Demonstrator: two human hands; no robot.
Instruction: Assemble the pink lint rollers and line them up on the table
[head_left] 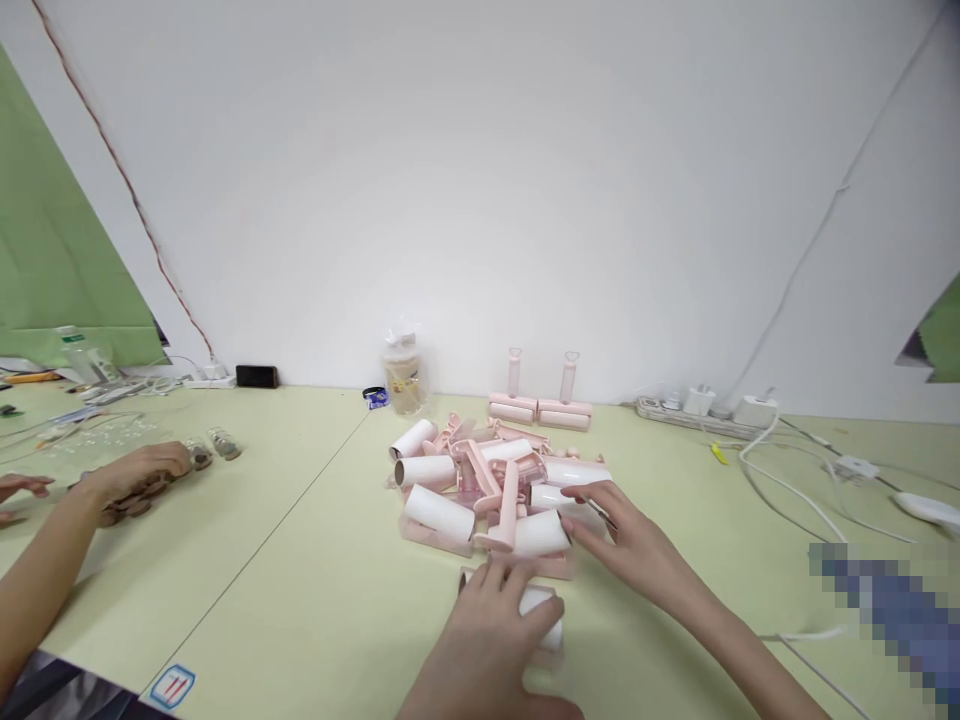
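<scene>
My left hand [499, 635] lies over a white lint-roller refill roll [541, 605] at the front of the pile, its fingers curled around it. Under that roll a clear or pale pink cover partly shows. My right hand [626, 540] is at the pile's right side, thumb and forefinger apart. Its thumb touches the end of another white roll [536, 533]. A thin dark thing shows between its fingers, too small to name. A pink lint-roller handle [508, 505] lies on the pile, among several white rolls and pink plastic parts.
Two pink lint rollers [565, 412] stand against the wall. Beside them is a bagged tub [406, 380]. A power strip [660, 412] with white cables sits at right. At left, another person's hand [146, 470] rests over small brown pieces; a black phone [256, 377] stands behind.
</scene>
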